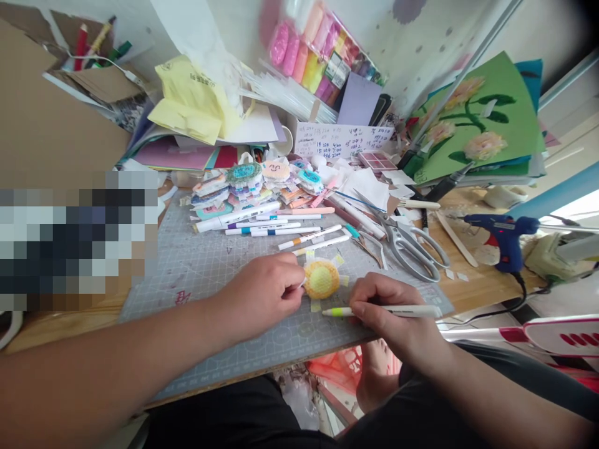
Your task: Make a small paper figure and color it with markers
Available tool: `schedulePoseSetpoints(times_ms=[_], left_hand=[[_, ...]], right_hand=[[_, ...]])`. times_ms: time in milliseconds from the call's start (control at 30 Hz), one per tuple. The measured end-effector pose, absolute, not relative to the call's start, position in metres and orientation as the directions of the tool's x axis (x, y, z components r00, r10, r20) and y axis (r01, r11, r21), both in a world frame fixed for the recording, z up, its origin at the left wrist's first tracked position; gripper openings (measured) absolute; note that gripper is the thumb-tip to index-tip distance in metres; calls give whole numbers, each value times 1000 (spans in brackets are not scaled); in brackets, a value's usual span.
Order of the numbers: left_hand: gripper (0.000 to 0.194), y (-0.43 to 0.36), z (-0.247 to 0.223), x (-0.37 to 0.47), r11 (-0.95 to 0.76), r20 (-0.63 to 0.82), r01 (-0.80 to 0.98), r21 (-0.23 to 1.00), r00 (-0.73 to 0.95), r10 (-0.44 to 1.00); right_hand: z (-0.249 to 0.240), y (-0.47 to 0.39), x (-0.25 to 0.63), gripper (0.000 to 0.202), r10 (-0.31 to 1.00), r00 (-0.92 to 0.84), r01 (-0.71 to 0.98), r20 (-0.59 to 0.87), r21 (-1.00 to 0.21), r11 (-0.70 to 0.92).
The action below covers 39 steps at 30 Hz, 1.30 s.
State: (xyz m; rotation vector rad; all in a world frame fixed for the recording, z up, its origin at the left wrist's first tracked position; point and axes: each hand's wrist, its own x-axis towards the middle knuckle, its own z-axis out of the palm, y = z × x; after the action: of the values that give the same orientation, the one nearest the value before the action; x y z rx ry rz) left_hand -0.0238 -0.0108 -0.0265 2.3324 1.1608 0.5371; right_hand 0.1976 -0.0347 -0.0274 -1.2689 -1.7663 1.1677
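A round yellow piece (321, 279) with a paler centre and small paper tabs around its rim lies over the grey cutting mat (196, 349). My left hand (269, 287) is closed in a pinch at its left edge. In my right hand (393, 312) is a white marker (412, 310) with a yellow-green band, held like a pen. The marker's tip points left, just below the yellow piece and close to its lowest tab. Several more white markers (285, 231) lie beyond my left hand, in front of a pile of similar crafted round pieces (246, 174).
Large grey scissors (412, 249) and a blue glue gun (508, 240) with a cable lie on the right. Paper scraps (365, 184) cover the back of the mat. A green sheet with paper flowers (486, 118) leans at the back right. The table's front edge is near my legs.
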Motion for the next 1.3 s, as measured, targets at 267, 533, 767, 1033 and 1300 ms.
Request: schedulePoseSetpoints(times_ms=[267, 533, 767, 1033, 1300], left_hand=[[28, -12, -25, -22, -514, 116, 641, 570, 556, 823], [28, -12, -26, -23, -514, 109, 644, 567, 560, 822], [28, -11, -26, -22, -519, 120, 640, 567, 559, 821], [26, -11, -27, -23, -518, 112, 640, 567, 564, 818], [27, -11, -26, -23, -520, 126, 634, 572, 559, 820]], right_hand=[[-32, -36, 198, 18, 950, -313, 326, 15, -938, 122], [-33, -38, 196, 17, 942, -336, 359, -2, -925, 126], [-28, -37, 194, 15, 930, -368, 383, 8, -910, 159], [-24, -37, 193, 15, 921, -388, 392, 24, -901, 189], [-26, -36, 195, 15, 915, -403, 365, 10, -915, 171]])
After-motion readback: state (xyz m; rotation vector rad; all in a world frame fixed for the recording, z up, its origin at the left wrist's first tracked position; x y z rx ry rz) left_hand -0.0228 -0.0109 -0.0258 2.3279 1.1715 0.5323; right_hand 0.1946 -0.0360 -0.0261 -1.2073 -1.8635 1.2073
